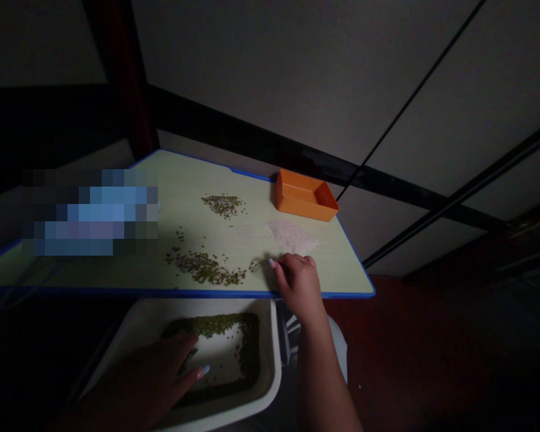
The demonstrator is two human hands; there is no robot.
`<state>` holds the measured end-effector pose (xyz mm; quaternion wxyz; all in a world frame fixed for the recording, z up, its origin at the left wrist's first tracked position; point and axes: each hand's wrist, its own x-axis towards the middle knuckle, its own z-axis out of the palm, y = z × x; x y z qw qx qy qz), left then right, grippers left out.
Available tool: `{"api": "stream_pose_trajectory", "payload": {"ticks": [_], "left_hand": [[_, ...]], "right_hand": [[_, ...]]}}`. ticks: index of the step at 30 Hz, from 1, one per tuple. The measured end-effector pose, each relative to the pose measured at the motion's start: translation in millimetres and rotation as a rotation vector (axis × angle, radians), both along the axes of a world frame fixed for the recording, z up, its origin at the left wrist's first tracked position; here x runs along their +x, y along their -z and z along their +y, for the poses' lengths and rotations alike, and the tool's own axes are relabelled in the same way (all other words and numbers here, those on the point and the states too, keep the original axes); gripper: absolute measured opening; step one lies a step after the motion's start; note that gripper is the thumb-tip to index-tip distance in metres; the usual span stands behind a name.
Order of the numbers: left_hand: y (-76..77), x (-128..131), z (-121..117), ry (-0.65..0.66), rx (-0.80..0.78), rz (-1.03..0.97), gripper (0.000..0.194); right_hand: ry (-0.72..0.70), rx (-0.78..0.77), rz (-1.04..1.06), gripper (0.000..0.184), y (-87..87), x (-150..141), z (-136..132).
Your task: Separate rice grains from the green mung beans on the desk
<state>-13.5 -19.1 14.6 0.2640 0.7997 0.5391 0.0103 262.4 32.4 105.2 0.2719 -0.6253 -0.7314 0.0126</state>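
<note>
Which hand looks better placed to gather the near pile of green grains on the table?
Right, probably. The right hand is over the table, its fingers just right of the near pile of green grains. The left hand is down at the white basin, below the table's near edge.

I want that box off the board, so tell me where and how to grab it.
Probably pinch the orange box by its near long wall, right hand coming from above: its top is open, the wall looks thin, and the pale pile lies just in front.
</note>
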Motion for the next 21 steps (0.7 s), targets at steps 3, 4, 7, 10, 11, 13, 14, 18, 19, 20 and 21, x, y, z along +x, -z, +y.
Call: {"api": "stream_pose_trajectory", "payload": {"ticks": [3,4,7,10,11,13,14,18,19,20,21], "left_hand": [[-2.6,2.1,1.9,0.026,-0.054,0.041,0.051],[-3.9,2.6,2.1,0.031,-0.061,0.043,0.051],[-7.1,2.7,1.4,0.022,-0.076,0.033,0.051],[-7.6,1.4,-0.2,0.010,-0.086,0.021,0.053],[-7.4,0.9,-0.5,0.013,-0.086,0.017,0.052],[-7.0,0.5,-0.9,0.020,-0.081,0.018,0.049],[-6.9,0.5,-0.9,0.020,-0.078,0.020,0.049],[-6.9,1.2,-0.5,0.017,-0.059,0.016,0.052],[-6.8,1.5,-0.5,0.022,-0.058,0.017,0.052],[-6.8,1.7,-0.5,0.026,-0.059,0.022,0.053],[-6.8,2.0,-0.6,0.027,-0.060,0.030,0.053]], "right_hand": [[0.023,-0.002,-0.029,0.020,1.3,-2.7,0.9],[0.037,0.002,-0.039,0.019,2.0,-3.0,1.1],[0.100,0.032,-0.057,0.020,5.0,-0.4,1.8],[0.152,0.059,-0.055,0.023,8.4,6.3,3.4],[0.161,0.067,-0.050,0.024,9.3,8.8,4.0],[0.162,0.075,-0.035,0.025,10.4,13.2,5.2],[0.159,0.075,-0.027,0.025,10.7,15.0,5.8],[0.167,0.048,-0.007,0.028,10.4,20.0,7.6],[0.176,0.040,-0.004,0.029,10.1,20.9,8.0],[0.184,0.032,0.000,0.029,9.9,21.7,8.3],[0.189,0.024,0.005,0.030,9.7,22.3,8.7]]}}
